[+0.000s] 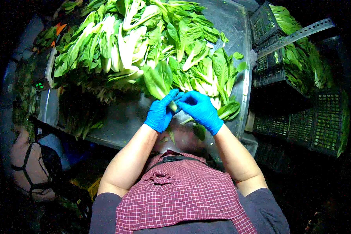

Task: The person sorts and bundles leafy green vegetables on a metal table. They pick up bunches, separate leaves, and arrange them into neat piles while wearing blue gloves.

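Observation:
My left hand, in a blue glove, grips a leafy green vegetable with a pale stem. Its leaves point up and away from me, and the stem's cut end shows by my thumb. My right hand, gloved alike, is bent in close to that stem with thumb and forefinger curled together. Whether something thin sits between its fingertips is hidden. Beyond both hands spreads a large heap of the same leafy greens. A loose leaf lies just right of my right hand.
The metal table has a raised right rim. Black plastic crates of greens stand beyond it, beside a perforated metal bar. A darker pile of greens lies left. Another person is at the lower left.

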`<state>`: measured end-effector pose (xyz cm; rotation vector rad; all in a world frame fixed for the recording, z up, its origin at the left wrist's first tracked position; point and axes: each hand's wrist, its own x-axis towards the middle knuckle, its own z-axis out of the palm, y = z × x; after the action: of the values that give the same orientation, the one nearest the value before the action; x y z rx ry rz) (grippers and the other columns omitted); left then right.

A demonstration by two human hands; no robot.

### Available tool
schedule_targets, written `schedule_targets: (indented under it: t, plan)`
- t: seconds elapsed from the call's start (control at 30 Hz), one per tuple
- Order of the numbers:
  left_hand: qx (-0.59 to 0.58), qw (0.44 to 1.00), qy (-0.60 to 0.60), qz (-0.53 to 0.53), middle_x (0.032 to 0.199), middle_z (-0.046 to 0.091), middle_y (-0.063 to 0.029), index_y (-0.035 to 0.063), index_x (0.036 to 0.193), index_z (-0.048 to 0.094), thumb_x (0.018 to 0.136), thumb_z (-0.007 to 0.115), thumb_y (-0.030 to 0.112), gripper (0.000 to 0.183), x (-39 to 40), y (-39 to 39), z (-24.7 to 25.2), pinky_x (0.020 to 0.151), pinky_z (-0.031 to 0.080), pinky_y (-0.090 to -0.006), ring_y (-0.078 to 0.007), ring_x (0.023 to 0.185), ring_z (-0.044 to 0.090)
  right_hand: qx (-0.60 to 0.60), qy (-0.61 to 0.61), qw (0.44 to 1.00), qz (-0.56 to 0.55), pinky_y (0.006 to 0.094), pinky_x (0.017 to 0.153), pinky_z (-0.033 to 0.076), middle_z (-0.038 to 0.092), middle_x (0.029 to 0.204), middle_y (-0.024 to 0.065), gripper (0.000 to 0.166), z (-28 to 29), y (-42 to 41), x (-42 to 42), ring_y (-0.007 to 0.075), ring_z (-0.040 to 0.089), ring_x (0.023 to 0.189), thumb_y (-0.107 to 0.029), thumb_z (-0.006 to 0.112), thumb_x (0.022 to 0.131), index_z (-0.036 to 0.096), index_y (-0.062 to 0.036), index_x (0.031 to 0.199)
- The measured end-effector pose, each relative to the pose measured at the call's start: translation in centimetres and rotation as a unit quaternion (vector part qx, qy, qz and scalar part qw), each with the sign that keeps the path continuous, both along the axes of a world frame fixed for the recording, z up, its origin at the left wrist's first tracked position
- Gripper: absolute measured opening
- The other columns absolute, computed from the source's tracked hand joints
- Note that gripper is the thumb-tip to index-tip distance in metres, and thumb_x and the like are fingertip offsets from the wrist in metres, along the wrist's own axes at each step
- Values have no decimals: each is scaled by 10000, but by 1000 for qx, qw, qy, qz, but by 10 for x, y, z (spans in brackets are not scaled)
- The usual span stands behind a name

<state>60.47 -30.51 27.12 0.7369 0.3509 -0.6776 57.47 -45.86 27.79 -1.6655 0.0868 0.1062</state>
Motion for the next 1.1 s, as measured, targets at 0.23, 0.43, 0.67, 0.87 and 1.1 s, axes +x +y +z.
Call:
schedule_targets:
  t: [0.23,0.43,0.67,0.87,1.1]
  plan:
    - [148,989,14,10,902,631,-70,42,1088,579,865,610,189,269,-39,2,-9,650,488,-286,-141,703,577,-443,119,887,-57,423,721,486,653,854,196,592,-3,-40,117,336,636,802,-616,585,720,672,-45,851]
    - [205,978,17,44,760,545,53,103,1101,598,824,646,159,287,-48,-2,6,522,389,-222,-61,538,398,-356,170,918,-37,438,766,485,640,914,236,596,-47,-71,146,365,631,861,-571,582,704,679,-12,889]
    - [51,996,-40,65,1002,595,-41,66,1263,485,918,516,269,401,-27,-10,6,804,477,-307,-138,858,573,-137,68,986,-64,328,601,473,638,713,115,330,0,-53,71,179,592,632,-332,729,712,635,-21,771]
    - [-6,995,49,85,905,628,-44,71,999,607,862,609,130,149,-25,-12,1,801,493,-295,-162,794,591,-130,1,991,35,287,567,475,601,675,82,357,19,-19,4,132,566,601,-292,771,671,588,-22,817]
    - [94,991,47,85,1058,622,-100,-17,1115,577,867,570,80,266,-44,10,-9,809,483,-293,-185,926,600,-194,57,977,66,288,615,499,636,727,94,342,8,-1,-13,134,601,654,-255,775,692,612,2,847]
